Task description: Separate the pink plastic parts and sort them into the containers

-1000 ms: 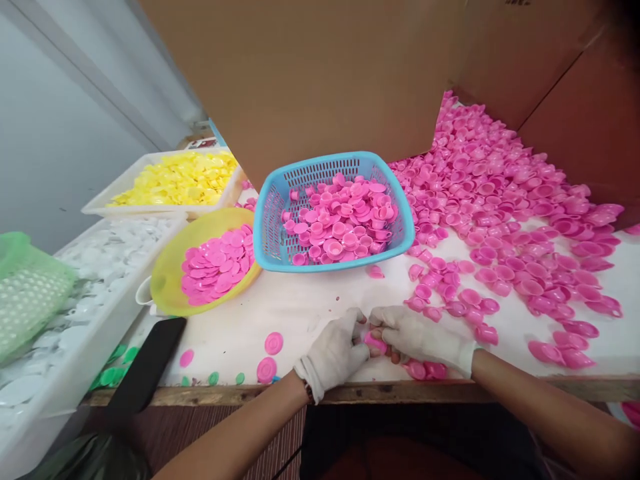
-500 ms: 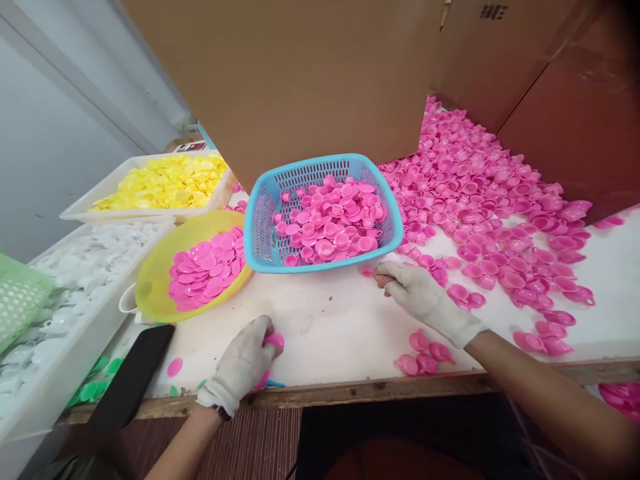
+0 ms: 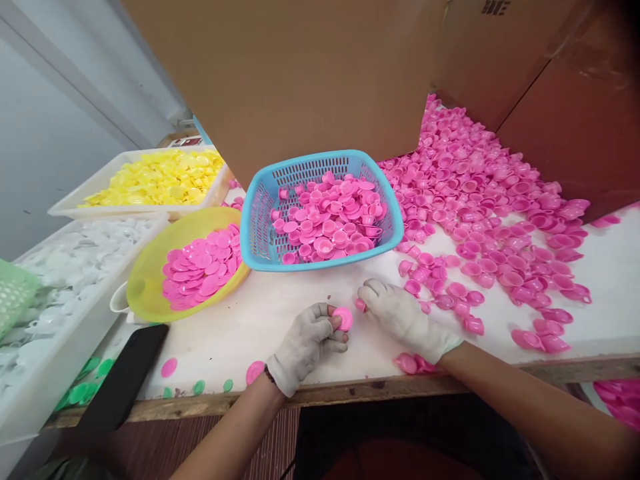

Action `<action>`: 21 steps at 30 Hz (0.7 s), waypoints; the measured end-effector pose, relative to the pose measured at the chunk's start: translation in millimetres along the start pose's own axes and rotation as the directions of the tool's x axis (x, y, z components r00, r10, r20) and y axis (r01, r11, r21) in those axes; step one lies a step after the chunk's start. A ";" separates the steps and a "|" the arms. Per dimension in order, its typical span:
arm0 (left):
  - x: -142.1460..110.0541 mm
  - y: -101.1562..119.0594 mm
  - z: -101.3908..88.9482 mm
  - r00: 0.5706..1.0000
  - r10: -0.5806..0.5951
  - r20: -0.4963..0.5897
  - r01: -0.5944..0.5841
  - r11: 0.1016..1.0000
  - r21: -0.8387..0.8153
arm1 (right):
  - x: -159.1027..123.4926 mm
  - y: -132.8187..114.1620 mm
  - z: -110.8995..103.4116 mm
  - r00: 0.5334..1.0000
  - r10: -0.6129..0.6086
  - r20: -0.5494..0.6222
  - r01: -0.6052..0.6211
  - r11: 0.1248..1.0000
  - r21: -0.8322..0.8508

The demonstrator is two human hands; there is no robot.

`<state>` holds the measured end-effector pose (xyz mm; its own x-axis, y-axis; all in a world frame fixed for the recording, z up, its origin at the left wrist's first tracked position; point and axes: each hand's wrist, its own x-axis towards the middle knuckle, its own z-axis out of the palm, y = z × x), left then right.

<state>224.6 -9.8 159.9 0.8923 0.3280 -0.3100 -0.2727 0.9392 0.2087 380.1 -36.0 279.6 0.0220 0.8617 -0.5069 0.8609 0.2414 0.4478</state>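
Observation:
My left hand [image 3: 307,347], in a white glove with bare fingertips, pinches a small round pink toy saucer [image 3: 343,319] above the table. Close by on the right, my gloved right hand [image 3: 400,315] holds a small pink toy cup [image 3: 361,305], mostly covered by its fingers. The saucer and cup are a short gap apart. Behind both hands stands a blue basket [image 3: 323,267] with pink cups and saucers in it. A yellow bowl [image 3: 143,267] with pink saucers sits to its left. Loose pink cups [image 3: 455,291] lie beyond my right hand.
A large heap of pink cups [image 3: 480,180] covers the back right, against cardboard [image 3: 320,73]. On the left are a tray of yellow pieces [image 3: 160,177], a tray of white pieces [image 3: 75,280] and a black phone [image 3: 125,377]. A wooden edge [image 3: 360,393] borders the table.
My left hand has moved right and up from the table's front edge with a saucer. My right hand has come left and down, and a cup now shows at its fingertips.

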 end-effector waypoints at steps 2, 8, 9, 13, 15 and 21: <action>5.5 -4.6 5.9 0.999 -0.044 0.014 0.046 0.995 -0.089 | -6.0 -2.6 5.5 0.998 -0.056 0.014 0.057 0.997 -0.051; 19.2 -14.8 21.6 0.999 -0.043 0.022 0.047 0.978 -0.202 | -22.3 -8.4 -3.5 0.990 -0.139 0.003 0.139 0.988 -0.064; 19.4 -15.4 21.6 1.000 -0.023 0.009 0.024 0.982 -0.189 | -26.6 -8.8 -6.6 0.985 -0.174 -0.014 0.173 0.983 -0.066; 11.1 -13.6 11.5 0.999 -0.005 -0.041 0.003 0.999 -0.048 | -41.6 -5.3 -17.2 0.963 -0.271 0.006 0.270 0.961 -0.061; 4.4 -10.4 5.1 0.996 0.044 -0.079 -0.043 0.999 0.015 | -43.0 -2.7 -22.5 0.971 -0.236 0.025 0.234 0.970 0.071; 0.2 0.5 12.5 0.978 0.207 -0.034 -0.188 0.940 0.286 | -19.3 -8.0 -33.4 0.967 0.127 0.221 -0.253 0.572 0.780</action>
<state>229.1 -10.5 171.6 0.8039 0.5182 -0.2919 -0.3217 0.7916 0.5195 355.8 -39.7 310.4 0.2427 0.7656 -0.5958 0.8835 -0.4281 -0.1902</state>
